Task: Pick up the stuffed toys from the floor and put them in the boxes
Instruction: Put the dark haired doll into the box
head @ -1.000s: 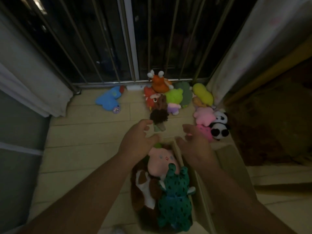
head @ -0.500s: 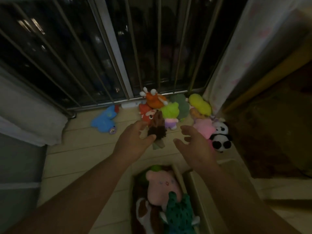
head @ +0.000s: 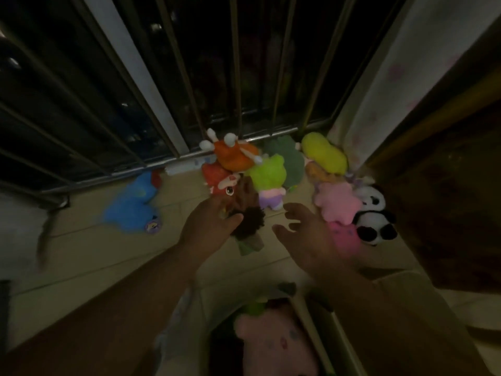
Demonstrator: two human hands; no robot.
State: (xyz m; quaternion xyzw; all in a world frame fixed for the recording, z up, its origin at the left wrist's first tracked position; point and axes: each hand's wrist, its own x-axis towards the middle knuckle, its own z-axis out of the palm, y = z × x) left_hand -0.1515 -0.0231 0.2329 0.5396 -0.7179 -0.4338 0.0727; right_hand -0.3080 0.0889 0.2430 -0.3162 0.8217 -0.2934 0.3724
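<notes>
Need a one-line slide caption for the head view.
Left hand and right hand reach for stuffed toys heaped by the window bars.

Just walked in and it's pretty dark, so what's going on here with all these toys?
A person is clearing stuffed toys off the floor into boxes. The left hand is at a dark brown toy near the window bars; whether it grips it is unclear. The right hand is open and empty beside it. A pink toy already lies in the near box.
</notes>
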